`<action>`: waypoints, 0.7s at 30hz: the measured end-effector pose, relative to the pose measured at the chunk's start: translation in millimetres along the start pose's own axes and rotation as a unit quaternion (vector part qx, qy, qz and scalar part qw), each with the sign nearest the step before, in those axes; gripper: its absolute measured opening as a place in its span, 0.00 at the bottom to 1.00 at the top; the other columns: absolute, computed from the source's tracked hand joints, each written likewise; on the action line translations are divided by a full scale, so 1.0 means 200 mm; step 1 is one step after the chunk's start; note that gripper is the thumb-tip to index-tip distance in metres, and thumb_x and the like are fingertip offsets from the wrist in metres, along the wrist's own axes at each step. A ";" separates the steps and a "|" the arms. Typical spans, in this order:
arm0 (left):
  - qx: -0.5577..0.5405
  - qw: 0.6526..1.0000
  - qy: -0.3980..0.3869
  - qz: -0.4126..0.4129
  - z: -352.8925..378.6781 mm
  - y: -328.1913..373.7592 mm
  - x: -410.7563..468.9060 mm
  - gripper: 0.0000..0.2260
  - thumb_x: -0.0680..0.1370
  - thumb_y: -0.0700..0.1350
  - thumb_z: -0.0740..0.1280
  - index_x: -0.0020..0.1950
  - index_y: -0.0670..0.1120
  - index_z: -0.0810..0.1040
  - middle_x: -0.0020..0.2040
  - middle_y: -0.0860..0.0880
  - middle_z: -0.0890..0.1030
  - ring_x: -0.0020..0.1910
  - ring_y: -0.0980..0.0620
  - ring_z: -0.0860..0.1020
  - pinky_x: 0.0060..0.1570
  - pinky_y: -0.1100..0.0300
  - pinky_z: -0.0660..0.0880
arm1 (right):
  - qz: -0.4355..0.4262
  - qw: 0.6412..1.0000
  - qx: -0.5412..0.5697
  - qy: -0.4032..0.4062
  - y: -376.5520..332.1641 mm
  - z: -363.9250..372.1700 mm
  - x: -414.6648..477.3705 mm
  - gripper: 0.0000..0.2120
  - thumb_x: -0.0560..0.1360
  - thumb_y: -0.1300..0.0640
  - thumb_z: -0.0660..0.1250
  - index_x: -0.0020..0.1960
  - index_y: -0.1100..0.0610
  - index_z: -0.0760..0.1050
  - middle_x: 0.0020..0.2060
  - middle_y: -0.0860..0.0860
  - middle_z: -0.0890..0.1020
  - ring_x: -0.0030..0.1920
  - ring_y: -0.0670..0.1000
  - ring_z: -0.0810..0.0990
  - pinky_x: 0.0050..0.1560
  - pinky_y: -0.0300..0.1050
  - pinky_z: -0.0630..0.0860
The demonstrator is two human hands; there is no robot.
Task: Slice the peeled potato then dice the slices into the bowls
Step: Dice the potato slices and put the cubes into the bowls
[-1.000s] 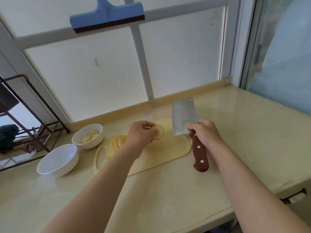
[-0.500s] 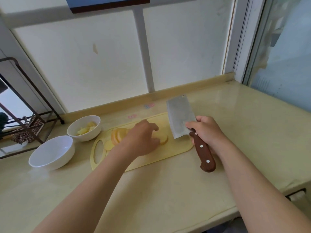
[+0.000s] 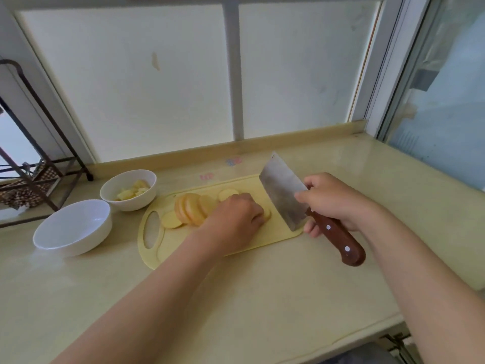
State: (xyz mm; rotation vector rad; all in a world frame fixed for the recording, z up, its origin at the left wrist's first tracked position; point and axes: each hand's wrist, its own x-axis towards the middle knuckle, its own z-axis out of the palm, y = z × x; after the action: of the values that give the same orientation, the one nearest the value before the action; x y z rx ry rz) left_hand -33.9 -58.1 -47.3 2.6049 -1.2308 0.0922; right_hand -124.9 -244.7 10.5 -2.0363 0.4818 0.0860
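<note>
As viewed from the head camera, potato slices (image 3: 191, 209): pale yellow rounds with smooth cut faces and slightly darker rims. They overlap and lean in a short row on the cutting board (image 3: 265, 239), just left of the left fingers (image 3: 256, 214). One flat round lies at the row's left end, another just beyond the fingers.
single slice (image 3: 268, 214): only its right edge shows from under the left fingers; it lies flat on the board.
left hand (image 3: 236, 215): palm down, fingers curled onto the single slice and holding it down; fingertips hidden.
right hand (image 3: 333, 202): fingers (image 3: 312, 185) clenched round the cleaver (image 3: 283, 191) where the brown riveted handle meets the blade.
cleaver blade: broad dull steel, tilted, near the left fingers but apart from them. Its lower corner is over the board's right end; cannot tell whether it touches the board.
potato dice (image 3: 132, 192): small yellow chunks in the farther white bowl (image 3: 136, 203), left of the left fingers, beyond the board's handle hole.
nearer bowl (image 3: 86, 243): white, well left of the left fingers, just beside the farther white bowl.
desk (image 3: 236, 298): glossy cream-beige top with a raised lip along the back; small coloured stickers (image 3: 233, 161) beyond the fingers.
room: frosted window panes (image 3: 131, 88) behind the desk, clear glass (image 3: 446, 114) right of the right fingers, dark metal rack (image 3: 39, 158) far left.
</note>
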 end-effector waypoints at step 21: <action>-0.065 0.985 0.103 0.119 0.05 -0.05 0.00 0.09 0.77 0.44 0.67 0.44 0.41 0.83 0.44 0.44 0.80 0.44 0.43 0.78 0.42 0.52 0.75 | -0.053 0.949 -0.307 0.040 -0.17 0.14 -0.19 0.06 0.84 0.58 0.57 0.52 0.58 0.71 0.32 0.60 0.82 0.19 0.50 0.76 0.23 0.41 0.73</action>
State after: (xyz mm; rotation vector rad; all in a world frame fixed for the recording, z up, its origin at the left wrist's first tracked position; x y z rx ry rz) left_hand -27.2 -55.3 -59.5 2.2640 -1.4134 0.3072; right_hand -143.2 -195.1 35.2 -2.6830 0.4271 0.0969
